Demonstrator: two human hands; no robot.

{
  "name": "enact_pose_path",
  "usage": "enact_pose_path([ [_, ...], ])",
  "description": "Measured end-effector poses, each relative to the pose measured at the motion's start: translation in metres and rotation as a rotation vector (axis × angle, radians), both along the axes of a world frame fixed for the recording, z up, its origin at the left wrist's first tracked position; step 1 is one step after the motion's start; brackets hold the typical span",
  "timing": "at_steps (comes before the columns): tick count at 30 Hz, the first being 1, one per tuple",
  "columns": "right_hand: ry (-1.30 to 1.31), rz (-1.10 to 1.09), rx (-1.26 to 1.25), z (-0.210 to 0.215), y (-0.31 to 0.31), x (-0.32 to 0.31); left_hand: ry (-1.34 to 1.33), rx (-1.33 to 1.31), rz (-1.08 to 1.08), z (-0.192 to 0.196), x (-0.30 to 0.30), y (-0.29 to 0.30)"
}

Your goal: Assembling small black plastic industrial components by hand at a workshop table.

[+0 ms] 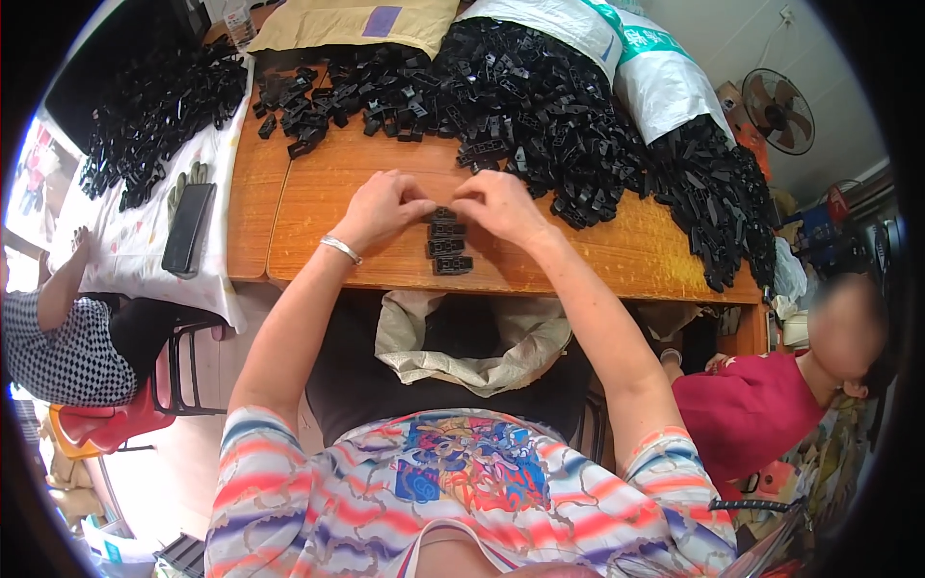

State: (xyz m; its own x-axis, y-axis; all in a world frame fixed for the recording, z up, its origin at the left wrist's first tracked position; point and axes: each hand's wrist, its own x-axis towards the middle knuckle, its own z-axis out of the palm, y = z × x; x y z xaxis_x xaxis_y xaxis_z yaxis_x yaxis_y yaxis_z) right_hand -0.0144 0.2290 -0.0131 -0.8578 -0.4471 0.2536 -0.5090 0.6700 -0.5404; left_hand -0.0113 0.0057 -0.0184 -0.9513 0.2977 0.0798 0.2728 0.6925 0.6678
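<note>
My left hand and my right hand meet over the wooden table, fingers bent and pinched together. Between their fingertips is a small black plastic part, at the far end of a short column of similar black parts lying one after another toward me. The fingers partly cover that far part, and its finer detail is too small to make out. A bracelet circles my left wrist.
Loose black parts heap across the table's far side, spilling from a tan bag and white bags. An open woven sack hangs at my lap. A phone lies left. People sit on both sides.
</note>
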Motion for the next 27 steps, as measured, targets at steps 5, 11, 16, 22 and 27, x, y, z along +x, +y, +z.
enact_pose_path([
  [5, 0.202, -0.202, 0.127, 0.004, 0.020, -0.009, 0.138, 0.004, 0.184, -0.004, -0.034, -0.011],
  [11, 0.224, -0.297, 0.341, -0.005, 0.003, -0.021, 0.275, -0.198, 0.251, -0.007, -0.063, 0.008],
  [16, 0.134, -0.235, 0.316, -0.001, -0.002, -0.014, 0.315, -0.204, 0.340, -0.012, -0.065, 0.011],
  [22, 0.167, -0.205, 0.228, -0.009, 0.017, -0.002, 0.275, -0.094, 0.308, -0.019, -0.058, 0.002],
  [27, 0.115, -0.248, 0.236, -0.003, 0.011, 0.003, 0.302, -0.126, 0.331, -0.016, -0.056, 0.005],
])
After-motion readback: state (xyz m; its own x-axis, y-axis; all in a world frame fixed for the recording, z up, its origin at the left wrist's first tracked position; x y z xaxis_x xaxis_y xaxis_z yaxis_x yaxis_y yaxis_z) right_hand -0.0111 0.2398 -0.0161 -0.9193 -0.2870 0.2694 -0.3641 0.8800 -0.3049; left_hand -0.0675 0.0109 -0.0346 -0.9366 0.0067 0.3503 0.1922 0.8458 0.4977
